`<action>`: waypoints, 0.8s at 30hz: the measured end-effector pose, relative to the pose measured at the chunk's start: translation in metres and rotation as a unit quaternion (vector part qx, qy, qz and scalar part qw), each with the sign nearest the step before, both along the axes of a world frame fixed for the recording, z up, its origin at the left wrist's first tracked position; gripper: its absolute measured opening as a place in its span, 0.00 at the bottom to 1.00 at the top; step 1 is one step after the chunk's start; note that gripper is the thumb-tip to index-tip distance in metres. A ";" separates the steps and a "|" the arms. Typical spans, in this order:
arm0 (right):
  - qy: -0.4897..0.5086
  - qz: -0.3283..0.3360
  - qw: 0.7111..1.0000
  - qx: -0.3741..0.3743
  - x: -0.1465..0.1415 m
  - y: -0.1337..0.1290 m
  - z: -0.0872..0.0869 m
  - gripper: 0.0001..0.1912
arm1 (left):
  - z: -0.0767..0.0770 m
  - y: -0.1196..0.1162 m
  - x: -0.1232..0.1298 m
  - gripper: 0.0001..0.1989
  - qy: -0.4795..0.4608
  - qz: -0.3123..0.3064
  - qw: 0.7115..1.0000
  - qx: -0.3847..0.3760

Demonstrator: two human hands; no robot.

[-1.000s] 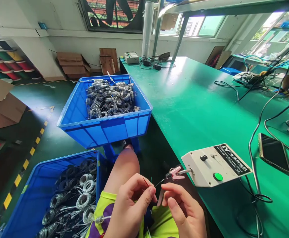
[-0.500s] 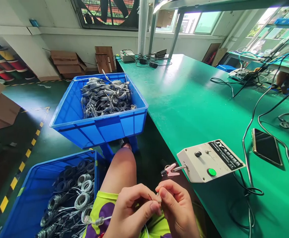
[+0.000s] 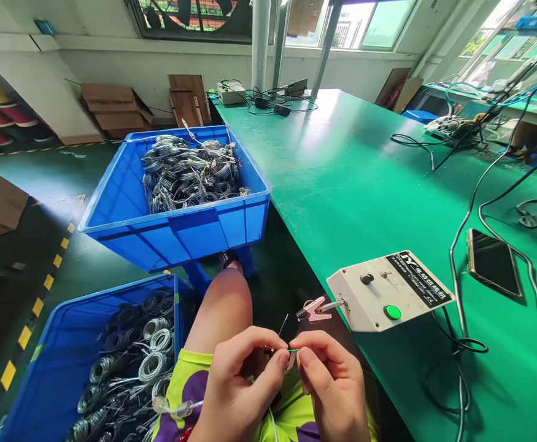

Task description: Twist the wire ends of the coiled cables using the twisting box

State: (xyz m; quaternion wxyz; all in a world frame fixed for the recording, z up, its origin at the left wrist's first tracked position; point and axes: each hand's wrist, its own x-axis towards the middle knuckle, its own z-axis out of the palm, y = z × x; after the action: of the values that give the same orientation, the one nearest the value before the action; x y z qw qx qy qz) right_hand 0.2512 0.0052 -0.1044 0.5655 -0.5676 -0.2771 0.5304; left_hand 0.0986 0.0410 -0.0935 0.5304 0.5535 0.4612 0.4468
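- Change: a second ago my right hand (image 3: 330,374) stood apart from my left hand (image 3: 245,374); now the green wire (image 3: 293,350) spans their fingertips.
- Right grip: finger and thumb closed on one end of the green wire.
- Left grip: pinched on its other end; a red wire (image 3: 268,348) and a dark strand (image 3: 284,323) also show there.
- Meaning: I judge that both hands now work this one wire, singled out from the rest.
- Place: the green wire is held above the lap, near and left of the box (image 3: 390,291) on the desk (image 3: 342,184).
- Obstacle: the box's pink clip (image 3: 315,310) juts out just beyond the right hand; I cannot tell whether it holds anything.
- Surroundings: near bin (image 3: 112,291) and far bin (image 3: 208,236), left, both with coiled cables; a plug (image 3: 183,407) over the left thigh; phone (image 3: 493,258) and cords (image 3: 452,264), right.
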 end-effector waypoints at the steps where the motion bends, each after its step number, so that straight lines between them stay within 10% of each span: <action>1: -0.003 -0.003 1.000 0.001 -0.001 -0.001 -0.001 0.25 | -0.001 0.000 0.001 0.12 0.003 0.007 1.000 0.007; 24: -0.074 0.010 0.996 0.055 0.007 0.007 -0.018 0.12 | -0.007 0.011 0.007 0.06 0.059 0.012 0.979 0.196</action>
State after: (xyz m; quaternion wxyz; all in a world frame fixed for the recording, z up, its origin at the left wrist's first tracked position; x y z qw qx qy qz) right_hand 0.2579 0.0125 -0.1220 0.5683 -0.5704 -0.3532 0.4765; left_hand 0.1054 0.0516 -0.1010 0.3778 0.6666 0.4018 0.5015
